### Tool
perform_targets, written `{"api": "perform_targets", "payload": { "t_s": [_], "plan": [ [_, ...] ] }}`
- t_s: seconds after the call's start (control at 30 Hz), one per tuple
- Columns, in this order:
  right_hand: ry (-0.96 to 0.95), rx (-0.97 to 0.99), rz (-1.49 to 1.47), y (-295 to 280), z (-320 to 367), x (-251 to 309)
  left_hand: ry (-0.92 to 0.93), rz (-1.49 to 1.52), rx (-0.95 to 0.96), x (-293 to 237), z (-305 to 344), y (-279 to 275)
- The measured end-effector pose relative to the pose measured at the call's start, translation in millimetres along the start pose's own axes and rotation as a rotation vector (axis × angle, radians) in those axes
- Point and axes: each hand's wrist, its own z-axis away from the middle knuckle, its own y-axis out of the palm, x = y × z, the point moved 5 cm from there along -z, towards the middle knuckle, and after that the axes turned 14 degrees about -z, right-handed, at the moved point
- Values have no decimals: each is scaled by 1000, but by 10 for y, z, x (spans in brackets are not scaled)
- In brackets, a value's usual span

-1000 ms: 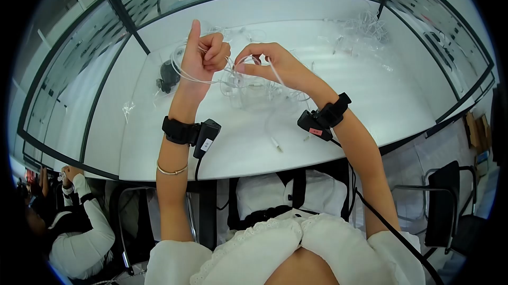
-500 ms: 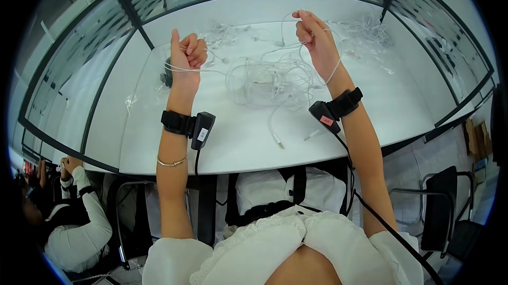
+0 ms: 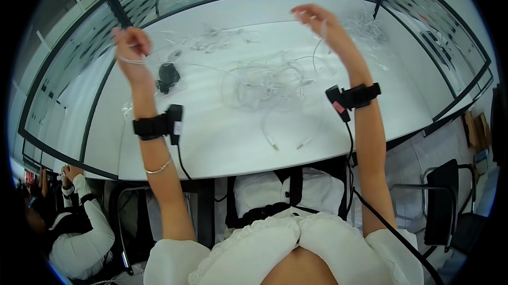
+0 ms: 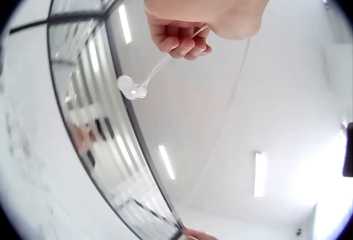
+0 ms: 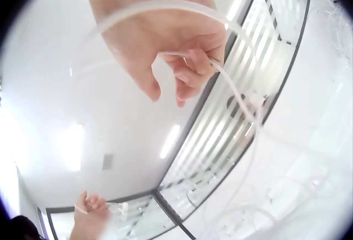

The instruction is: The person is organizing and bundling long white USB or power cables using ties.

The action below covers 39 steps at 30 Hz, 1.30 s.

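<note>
Raised over the table's left side, my left hand (image 3: 133, 55) has its fingers curled round a thin white cable (image 4: 163, 62); white earbuds (image 4: 132, 88) dangle from it in the left wrist view. My right hand (image 3: 329, 30) is up at the back right, fingers bent, with a white cable (image 5: 234, 88) running between them and another length arching across the palm in the right wrist view. Between the hands, a loose tangle of white cables (image 3: 272, 86) lies on the white table (image 3: 222, 147), two plug ends towards the front edge.
A black object (image 3: 168, 75) lies at the table's left. More white cables sit at the back left (image 3: 214, 39) and in a heap at the back right (image 3: 366, 27). Glass-topped partitions border the table. Chairs (image 3: 443, 205) stand at the right, and another person (image 3: 82, 232) sits at the left.
My left hand has moved left and slightly up, away from the tangle. My right hand went up and right from the middle, drawing cable apart, and its fingers look looser than half a second ago.
</note>
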Motion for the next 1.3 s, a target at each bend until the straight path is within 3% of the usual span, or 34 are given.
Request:
{"api": "perform_targets", "payload": {
  "t_s": [0.1,0.17,0.23,0.33,0.43,0.57,0.6,0.67,0.8,1.03,1.17,1.2,1.27,1.3],
  "plan": [
    [5,-69,-260,-684,30,187,99,-177,-133,-244,-243,-472],
    [17,-234,-413,-1124,73,166,117,-133,-126,-268,-383,-771],
    [8,-328,-688,-1532,135,-28,39,-114,-147,-273,-405,-941],
    [66,-462,-764,-2034,247,-343,-43,-149,-170,-167,-453,-1178],
    [177,-375,-523,-2243,333,-497,-96,-249,-129,-79,-472,-1295],
    [221,-422,-119,-2549,388,-523,-170,-266,-177,33,-531,-1541],
    [143,-457,-110,-2595,405,-508,-192,-257,-218,39,-523,-1587],
    [181,-544,-58,-2702,473,-515,-201,-274,-281,29,-513,-1647],
    [238,-562,45,-2947,541,-711,-235,-277,-197,130,-587,-1682],
    [313,-771,-46,-3503,913,-1190,-225,-154,-113,421,-738,-2108],
    [593,-835,195,-3811,1135,-1527,-201,-295,-127,261,-655,-1961],
    [708,-671,357,-3857,1156,-1566,-192,-323,-114,228,-644,-1906],
    [702,-412,805,-3869,1210,-1658,-223,-311,-91,198,-621,-1878],
    [786,-316,1059,-3846,1221,-1620,-238,-305,-79,197,-613,-1874]
  ]
}}
